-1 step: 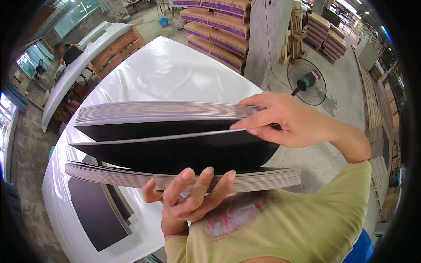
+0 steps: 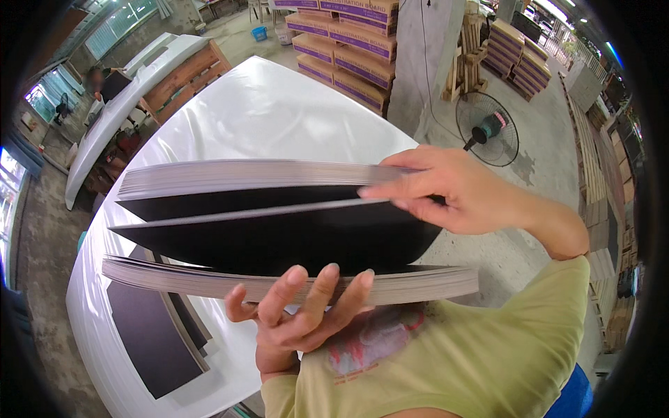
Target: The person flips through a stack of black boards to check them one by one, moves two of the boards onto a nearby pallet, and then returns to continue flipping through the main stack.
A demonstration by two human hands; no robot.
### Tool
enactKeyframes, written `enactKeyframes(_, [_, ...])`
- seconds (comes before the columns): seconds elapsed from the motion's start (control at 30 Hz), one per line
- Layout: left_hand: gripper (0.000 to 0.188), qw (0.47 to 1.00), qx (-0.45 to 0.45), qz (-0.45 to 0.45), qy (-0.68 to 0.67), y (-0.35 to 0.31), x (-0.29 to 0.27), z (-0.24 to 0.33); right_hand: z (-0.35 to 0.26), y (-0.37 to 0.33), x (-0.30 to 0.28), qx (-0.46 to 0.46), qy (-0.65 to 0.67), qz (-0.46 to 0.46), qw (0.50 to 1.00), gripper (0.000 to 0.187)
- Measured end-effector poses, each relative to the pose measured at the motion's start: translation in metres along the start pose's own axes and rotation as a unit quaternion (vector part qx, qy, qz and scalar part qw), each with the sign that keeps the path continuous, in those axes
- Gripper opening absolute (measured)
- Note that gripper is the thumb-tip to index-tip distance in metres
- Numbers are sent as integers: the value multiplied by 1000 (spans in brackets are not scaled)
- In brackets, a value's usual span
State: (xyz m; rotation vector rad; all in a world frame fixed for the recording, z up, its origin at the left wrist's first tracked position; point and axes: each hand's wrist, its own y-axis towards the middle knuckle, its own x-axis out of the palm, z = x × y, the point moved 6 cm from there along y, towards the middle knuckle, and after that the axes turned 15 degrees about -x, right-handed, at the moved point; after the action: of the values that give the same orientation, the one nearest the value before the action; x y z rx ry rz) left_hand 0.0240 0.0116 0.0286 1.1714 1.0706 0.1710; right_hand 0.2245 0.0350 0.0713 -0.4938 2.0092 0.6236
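Observation:
Black boards with pale grey edges stand on edge over the white table, parted into two stacks. My left hand (image 2: 310,313) supports the near stack (image 2: 425,285) from the near side, its fingers spread against the edges and its thumb hidden. At the right end of the far stack (image 2: 244,176), my right hand (image 2: 467,191) has its fingers closed on the upper edges. One single board (image 2: 300,240) leans apart in the gap between the stacks. Its top edge meets my right index finger and thumb, and the fingertip is blurred.
More black boards (image 2: 150,334) lie on the white table (image 2: 279,104) at lower left. Beyond it stand stacked cartons (image 2: 348,49), a concrete pillar (image 2: 425,70) and a fan (image 2: 488,130). A person (image 2: 108,83) is at another table at far left.
My right index finger has shifted slightly left along the single board's top edge. That board and the far stack have moved very slightly up and left. My left hand stays nearly still.

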Motion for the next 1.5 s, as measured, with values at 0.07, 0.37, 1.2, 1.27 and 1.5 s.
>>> enactKeyframes(0.07, [26,1000,-18,20,-16,-1,1,1,-8,1,1,-9,-63,10,998,43])
enactKeyframes(0.37, [23,998,-50,-37,-11,-2,2,2,-2,0,4,-5,23,-46,999,83])
enactKeyframes(1.2, [33,1000,7,-15,-25,-3,1,1,5,5,2,25,74,-73,994,90])
enactKeyframes(1.27, [32,999,-7,-7,-44,-3,1,1,8,5,3,30,81,-75,993,90])
enactKeyframes(1.5, [29,998,-14,-3,-55,-3,0,-1,11,5,1,45,137,-75,987,66])
